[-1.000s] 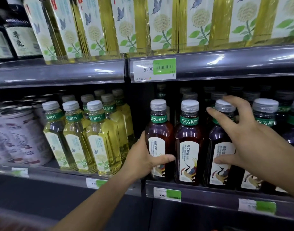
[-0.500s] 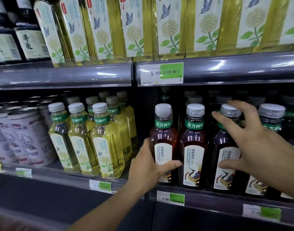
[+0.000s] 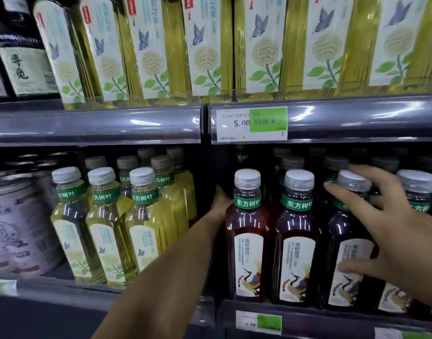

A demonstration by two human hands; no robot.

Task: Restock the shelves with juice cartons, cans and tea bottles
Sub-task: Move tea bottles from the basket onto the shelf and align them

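Since a second ago the left hand point(image 3: 221, 203) has slid off the front of the leftmost dark tea bottle point(image 3: 248, 237) and gone deeper, into the gap on that bottle's left side; the right hand point(image 3: 391, 231) has stayed on its bottle. Landmark = that leftmost dark bottle, front row of the lower shelf point(image 3: 332, 314), directly below the 5.00 price tag point(image 3: 251, 124). Left hand's fingers are hidden behind the bottle, so can't tell whether they grip it or something behind it; likely reaching back to pull the rear row forward or square up the column. Second dark bottle point(image 3: 296, 241) stands touching the landmark's right side, and the third dark bottle point(image 3: 349, 243) is next along. Right hand sits on the third one with fingers spread fairly wide, index finger across the neck just under the cap, thumb pressing the label lower down, not wrapped round it. Reads as steadying the row so it doesn't topple while the left works behind. All front bottles upright, labels facing out, so this looks like facing-up rather than adding stock. Left of the landmark, across the dark gap: yellow tea bottles point(image 3: 104, 223), several rows deep. Further left: pale cans point(image 3: 19, 231). Above the landmark, on the upper shelf: tall yellow bottles with flower labels point(image 3: 205, 50).
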